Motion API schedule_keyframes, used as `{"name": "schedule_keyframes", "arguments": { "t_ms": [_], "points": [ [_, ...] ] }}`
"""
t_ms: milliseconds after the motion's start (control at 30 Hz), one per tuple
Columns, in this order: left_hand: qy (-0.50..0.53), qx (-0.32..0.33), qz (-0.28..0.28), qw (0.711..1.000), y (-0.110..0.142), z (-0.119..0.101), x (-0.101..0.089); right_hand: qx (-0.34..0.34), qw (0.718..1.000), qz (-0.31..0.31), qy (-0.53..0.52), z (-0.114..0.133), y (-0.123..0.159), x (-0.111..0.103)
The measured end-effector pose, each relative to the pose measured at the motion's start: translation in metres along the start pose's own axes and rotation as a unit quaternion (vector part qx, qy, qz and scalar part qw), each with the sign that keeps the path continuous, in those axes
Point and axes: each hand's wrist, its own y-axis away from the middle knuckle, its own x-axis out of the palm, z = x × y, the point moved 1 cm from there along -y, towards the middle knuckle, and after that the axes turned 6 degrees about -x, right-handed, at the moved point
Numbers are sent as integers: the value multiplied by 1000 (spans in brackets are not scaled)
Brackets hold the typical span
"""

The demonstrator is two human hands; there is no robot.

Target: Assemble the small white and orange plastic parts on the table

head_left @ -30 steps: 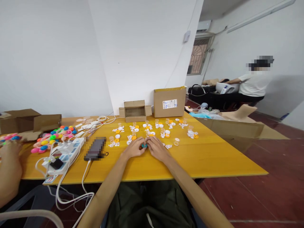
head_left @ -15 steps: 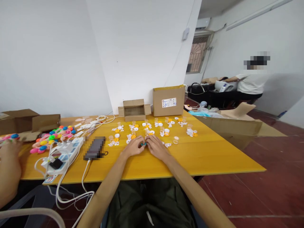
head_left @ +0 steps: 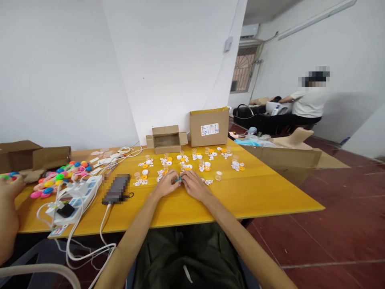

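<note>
Over the middle of the table (head_left: 255, 196), my left hand (head_left: 167, 184) and my right hand (head_left: 195, 185) meet at their fingertips. Both are closed around a small teal round piece (head_left: 178, 181), mostly covered by the fingers, so its kind does not show. Beyond the hands lie several small groups of parts: clear plastic cups (head_left: 137, 176), orange discs (head_left: 144, 177), white discs (head_left: 145, 172) and white dotted pieces (head_left: 140, 182). To the right of my right hand, a lone clear cup (head_left: 218, 176) with a white disc stands apart.
A phone (head_left: 118, 188) and a power strip (head_left: 81, 204) with white cables lie to the left. Beside them is a pile of colourful toys (head_left: 60, 176), with another person's hand (head_left: 12, 186) at the far left. An open small carton (head_left: 167, 146) and a closed box (head_left: 209, 128) stand behind.
The whole view has shifted slightly, so the scene sits further left. My hands stay together on the teal piece, with only small finger movements.
</note>
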Motion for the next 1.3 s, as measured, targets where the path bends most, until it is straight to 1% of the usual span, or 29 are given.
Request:
{"name": "schedule_keyframes", "arguments": {
  "t_ms": [300,467,700,1033,1300],
  "points": [
    [2,8,-37,999,-2,4,2,-5,1000,-13,22,-1,1,0],
    [2,-2,-44,999,-5,10,4,-8,1000,-1,29,-1,1,0],
    [-4,-11,-36,999,-7,15,5,-20,999,6,36,0,1,1],
    [-21,2,-17,1000,-6,13,5,-18,999,13,46,-1,1,3],
    [-33,22,-12,999,-6,12,5,-18,998,12,54,-1,2,3]
  ]
}}
